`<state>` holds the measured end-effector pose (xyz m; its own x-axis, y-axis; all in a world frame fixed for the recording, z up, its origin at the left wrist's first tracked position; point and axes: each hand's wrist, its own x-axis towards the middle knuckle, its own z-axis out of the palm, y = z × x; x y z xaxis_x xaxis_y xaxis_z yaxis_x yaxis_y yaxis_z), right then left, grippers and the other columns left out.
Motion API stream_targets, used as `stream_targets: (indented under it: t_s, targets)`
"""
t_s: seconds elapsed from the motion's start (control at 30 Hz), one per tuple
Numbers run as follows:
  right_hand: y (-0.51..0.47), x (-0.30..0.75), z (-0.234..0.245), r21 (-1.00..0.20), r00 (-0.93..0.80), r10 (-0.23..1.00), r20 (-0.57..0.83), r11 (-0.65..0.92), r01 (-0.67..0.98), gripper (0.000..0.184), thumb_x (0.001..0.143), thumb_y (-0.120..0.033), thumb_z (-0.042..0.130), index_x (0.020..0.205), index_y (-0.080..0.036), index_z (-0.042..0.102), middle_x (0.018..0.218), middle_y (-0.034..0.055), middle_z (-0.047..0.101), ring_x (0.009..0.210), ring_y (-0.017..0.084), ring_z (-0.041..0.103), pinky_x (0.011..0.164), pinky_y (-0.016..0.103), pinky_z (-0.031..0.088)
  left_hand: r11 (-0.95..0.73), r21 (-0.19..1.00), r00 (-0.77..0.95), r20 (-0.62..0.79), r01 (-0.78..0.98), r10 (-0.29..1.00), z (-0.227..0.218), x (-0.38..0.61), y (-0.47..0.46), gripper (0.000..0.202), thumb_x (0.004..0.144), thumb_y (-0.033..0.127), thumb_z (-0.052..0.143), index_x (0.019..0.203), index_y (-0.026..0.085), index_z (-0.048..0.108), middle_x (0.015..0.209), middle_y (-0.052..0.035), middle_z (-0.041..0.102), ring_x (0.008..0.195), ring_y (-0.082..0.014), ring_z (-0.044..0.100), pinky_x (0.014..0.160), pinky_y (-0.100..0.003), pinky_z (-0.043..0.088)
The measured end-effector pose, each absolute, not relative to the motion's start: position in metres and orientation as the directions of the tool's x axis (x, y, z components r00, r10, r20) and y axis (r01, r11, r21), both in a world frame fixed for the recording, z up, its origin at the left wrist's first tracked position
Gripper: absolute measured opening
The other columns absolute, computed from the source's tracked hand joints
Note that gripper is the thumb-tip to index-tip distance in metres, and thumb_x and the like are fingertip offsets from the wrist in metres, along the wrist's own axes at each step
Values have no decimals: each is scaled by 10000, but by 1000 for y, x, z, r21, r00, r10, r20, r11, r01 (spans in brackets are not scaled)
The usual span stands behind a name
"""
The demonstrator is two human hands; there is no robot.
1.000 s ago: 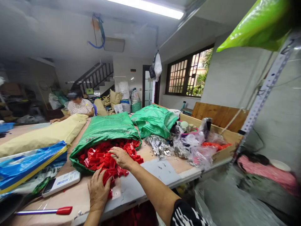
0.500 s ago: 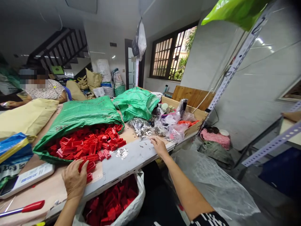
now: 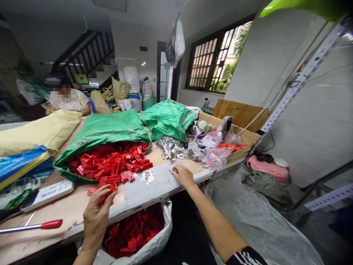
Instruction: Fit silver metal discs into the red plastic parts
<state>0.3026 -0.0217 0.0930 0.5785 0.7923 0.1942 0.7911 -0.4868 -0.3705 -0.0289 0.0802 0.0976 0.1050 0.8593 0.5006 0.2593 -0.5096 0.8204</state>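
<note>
My left hand (image 3: 96,213) is at the table's front edge, thumb and fingers curled round a red plastic piece (image 3: 103,200) partly hidden by them. More red plastic pieces (image 3: 110,165) spill from the mouth of a green woven sack (image 3: 116,127) just beyond it. On the grey board (image 3: 138,191), my right hand (image 3: 183,176) has its fingertips pinched together on a tiny dark metal part (image 3: 174,170), too small to make out well. Between the hands lies a little heap of flat silvery metal parts (image 3: 148,177).
Below the table edge, a white sack (image 3: 167,224) holds more red pieces. A clear bag of metal parts (image 3: 172,149) and a wooden tray (image 3: 239,156) of bagged things stand right. Left are a white device (image 3: 49,195) and a red-handled tool (image 3: 51,224). Another person (image 3: 70,101) sits behind.
My left hand has drawn back from the red pile, fingers now curled round a piece. My right hand has closed over the loose small metal parts on the board. The view has shifted left.
</note>
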Motion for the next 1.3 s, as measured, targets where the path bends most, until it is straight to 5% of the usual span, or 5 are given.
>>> stream_targets:
  t_s: [0.4,0.6,0.97,1.17,1.3]
  targets:
    - [-10,300,106,-271,556,822,125,-511,816,175,869,-308,481,911,-229,631,960,60,675,834,198,599,592,260,304,-631,682,247,583,369,774,111,-27,41,415,777,284,673,1167,223,543,1102,-77,652,1035,-228,618,928,-409,489]
    - [-5,305,106,-296,543,840,21,-513,806,213,837,-372,527,747,-211,632,733,46,668,692,184,583,538,254,271,-653,654,270,597,382,755,110,-30,33,320,771,263,676,1074,214,583,1023,-62,668,991,-221,623,885,-381,501]
    - [-13,314,107,-398,499,865,56,-439,805,115,804,-299,586,885,-247,648,822,-13,692,764,144,605,618,218,356,-298,949,346,245,108,906,94,-33,22,383,759,375,679,1094,197,633,1088,-69,701,964,-210,679,905,-346,533]
    - [-11,308,105,-431,512,854,91,-430,793,74,792,-273,596,799,-234,658,817,25,692,782,182,605,627,249,370,-263,964,306,239,39,922,97,-30,19,486,729,365,710,1169,202,584,1090,-67,709,958,-213,690,891,-346,549]
    - [-8,291,109,-547,463,877,126,-329,770,141,855,-295,510,899,-217,619,864,24,682,671,137,593,639,247,424,-381,913,257,337,147,906,98,-30,16,382,747,337,704,1092,202,608,1058,-66,706,941,-201,689,894,-340,545]
